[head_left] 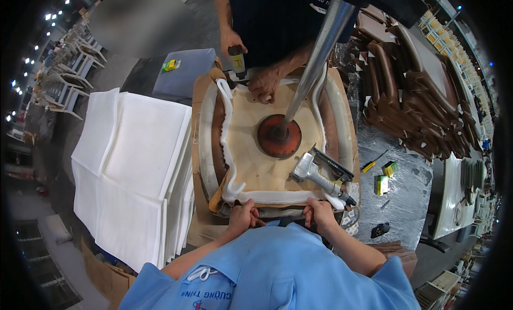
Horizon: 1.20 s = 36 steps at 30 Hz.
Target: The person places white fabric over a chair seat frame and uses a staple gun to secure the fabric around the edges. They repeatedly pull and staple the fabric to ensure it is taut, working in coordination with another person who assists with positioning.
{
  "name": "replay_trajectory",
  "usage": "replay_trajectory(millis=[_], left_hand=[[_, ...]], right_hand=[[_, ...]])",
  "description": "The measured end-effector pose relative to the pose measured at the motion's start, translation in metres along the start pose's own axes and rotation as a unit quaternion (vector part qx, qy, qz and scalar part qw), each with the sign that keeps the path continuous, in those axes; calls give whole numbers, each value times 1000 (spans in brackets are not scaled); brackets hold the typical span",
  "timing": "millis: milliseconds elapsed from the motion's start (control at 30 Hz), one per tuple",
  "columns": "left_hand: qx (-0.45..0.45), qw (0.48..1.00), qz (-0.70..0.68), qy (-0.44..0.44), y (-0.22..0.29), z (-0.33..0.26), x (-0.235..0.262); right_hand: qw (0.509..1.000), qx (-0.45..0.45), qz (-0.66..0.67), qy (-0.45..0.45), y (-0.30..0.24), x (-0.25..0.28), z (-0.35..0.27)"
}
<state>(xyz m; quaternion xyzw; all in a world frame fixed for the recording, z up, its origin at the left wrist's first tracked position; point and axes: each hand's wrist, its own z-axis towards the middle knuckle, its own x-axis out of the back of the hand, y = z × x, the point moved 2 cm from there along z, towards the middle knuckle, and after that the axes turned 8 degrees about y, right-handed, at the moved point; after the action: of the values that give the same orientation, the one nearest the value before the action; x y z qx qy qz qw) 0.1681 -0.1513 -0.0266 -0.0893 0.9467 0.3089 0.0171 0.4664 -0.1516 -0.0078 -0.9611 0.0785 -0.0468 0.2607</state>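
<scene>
An upturned padded seat lies before me, its plywood base [243,128] facing up. White padding [288,195] is folded over the rim, and the brown cover [218,133] shows along the sides. My left hand [243,216] has its fingers curled at the near edge, left of the middle. To the right, my right hand [319,214] is closed at the same edge; both seem to pinch the cover, with fingertips partly hidden. A staple gun [320,173] rests on the seat's near right corner. A red round press plate [279,145] bears down on the base.
Across the seat, a co-worker's hand [264,85] presses the far edge; the other holds a dark tool [236,60]. A slanting metal shaft [319,59] rises from the plate. White foam sheets [141,144] stack at left, brown covers [411,85] at right, near small boxes [381,185].
</scene>
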Motion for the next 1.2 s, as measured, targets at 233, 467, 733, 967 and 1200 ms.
replay_trajectory(millis=[233,467,733,967,1200], left_hand=[[-118,990,17,-75,-4,0,7],[-70,996,7,-46,6,2,8],[-422,826,284,-244,48,-44,-58],[-635,564,513,-128,32,-6,-121],[-651,484,557,-180,46,21,-140]], right_hand=[[983,169,52,40,33,-9,-11],[916,322,-229,67,-38,-6,-55],[601,460,-598,263,-81,-9,5],[719,489,-451,199,-129,21,-26],[929,352,52,100,-109,98,-136]])
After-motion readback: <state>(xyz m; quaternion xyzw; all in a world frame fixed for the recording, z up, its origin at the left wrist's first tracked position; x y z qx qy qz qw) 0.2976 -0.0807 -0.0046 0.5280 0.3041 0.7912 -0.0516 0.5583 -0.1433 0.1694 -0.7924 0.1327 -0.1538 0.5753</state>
